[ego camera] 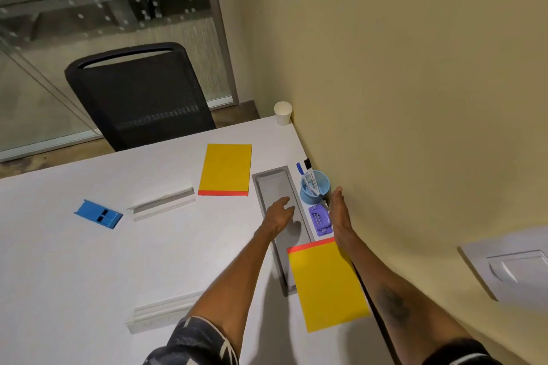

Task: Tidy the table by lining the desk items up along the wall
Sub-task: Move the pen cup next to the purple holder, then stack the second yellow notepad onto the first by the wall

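Observation:
Against the wall stand a blue pen cup (pixel 314 187) with markers, a purple hole punch (pixel 319 220) and a yellow notepad (pixel 327 281) nearest me. My right hand (pixel 341 216) lies flat, fingers together, edge-on between the punch and the wall, holding nothing. My left hand (pixel 278 215) hovers open over the grey cable tray (pixel 268 184), left of the punch. A second yellow notepad (pixel 226 169), a white name holder (pixel 163 204) and a blue stapler-like item (pixel 98 214) lie out on the white table (pixel 89 261).
A white paper cup (pixel 283 113) stands at the table's far corner by the wall. Another white holder (pixel 157 312) lies near my left elbow. A black mesh chair (pixel 139 95) sits behind the far edge. A wall plate (pixel 513 268) is at right.

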{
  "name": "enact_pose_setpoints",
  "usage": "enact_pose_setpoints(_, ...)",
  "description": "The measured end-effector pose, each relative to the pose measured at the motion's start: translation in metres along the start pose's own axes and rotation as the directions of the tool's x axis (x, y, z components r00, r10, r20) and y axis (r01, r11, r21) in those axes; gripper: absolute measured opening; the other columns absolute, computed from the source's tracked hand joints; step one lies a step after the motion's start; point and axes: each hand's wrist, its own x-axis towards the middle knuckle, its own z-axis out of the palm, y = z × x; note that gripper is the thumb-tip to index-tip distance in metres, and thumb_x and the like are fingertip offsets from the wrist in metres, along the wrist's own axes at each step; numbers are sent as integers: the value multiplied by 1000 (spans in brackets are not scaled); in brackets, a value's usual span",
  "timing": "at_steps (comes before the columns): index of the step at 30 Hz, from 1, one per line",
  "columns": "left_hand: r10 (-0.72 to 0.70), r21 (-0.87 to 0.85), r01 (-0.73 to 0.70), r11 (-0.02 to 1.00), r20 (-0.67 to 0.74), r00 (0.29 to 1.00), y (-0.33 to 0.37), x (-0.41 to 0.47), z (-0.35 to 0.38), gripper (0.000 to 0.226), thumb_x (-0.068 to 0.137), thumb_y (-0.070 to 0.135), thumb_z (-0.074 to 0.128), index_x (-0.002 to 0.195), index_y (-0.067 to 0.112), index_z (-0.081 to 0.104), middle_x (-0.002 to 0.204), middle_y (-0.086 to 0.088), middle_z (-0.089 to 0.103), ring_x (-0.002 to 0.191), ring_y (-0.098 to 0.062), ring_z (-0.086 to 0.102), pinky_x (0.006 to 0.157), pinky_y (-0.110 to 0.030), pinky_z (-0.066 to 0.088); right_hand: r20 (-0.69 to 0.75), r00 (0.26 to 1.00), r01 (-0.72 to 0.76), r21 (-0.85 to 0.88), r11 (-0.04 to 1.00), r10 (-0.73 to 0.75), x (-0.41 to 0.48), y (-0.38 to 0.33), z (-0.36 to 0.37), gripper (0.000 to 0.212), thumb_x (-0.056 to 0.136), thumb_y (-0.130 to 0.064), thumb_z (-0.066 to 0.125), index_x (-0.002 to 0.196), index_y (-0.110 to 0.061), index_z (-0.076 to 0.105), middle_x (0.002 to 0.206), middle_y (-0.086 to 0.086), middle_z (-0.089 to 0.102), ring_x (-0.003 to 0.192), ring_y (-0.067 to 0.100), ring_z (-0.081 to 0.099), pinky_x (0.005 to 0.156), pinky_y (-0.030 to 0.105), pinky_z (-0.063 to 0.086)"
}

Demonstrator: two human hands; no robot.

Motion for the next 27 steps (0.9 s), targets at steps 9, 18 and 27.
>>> enact_pose_setpoints(9,-10,-32,9,999,-49,999,-27,-39,-1,50,103,15,45,152,8,35,158,-9,36,146,-26,35,121,-37,29,-192,980,-43,54,998,53,-24,21,17,53,105,-44,37,144,-8,43,129,4,47,120,17,49,114,39,38)
enact_pose_setpoints(18,-43,-107,33,994,-96,994,-56,-61,-26,50,103,16,47,151,6,37,157,-11,39,145,-26,39,121,-37,31,-105,990,-108,-174,979,91,-51,40,45,15,104,-26,40,102,-21,54,107,2,51,82,11,53,75,27,44)
enact_pose_setpoints(27,-119,-158,91,983,-177,977,-86,-58,-66,50,102,13,46,151,7,37,157,-9,39,146,-25,37,121,-33,28,20,996,-65,-478,876,85,-40,35,96,14,104,-27,37,99,-19,47,91,3,44,70,11,39,60,20,24)
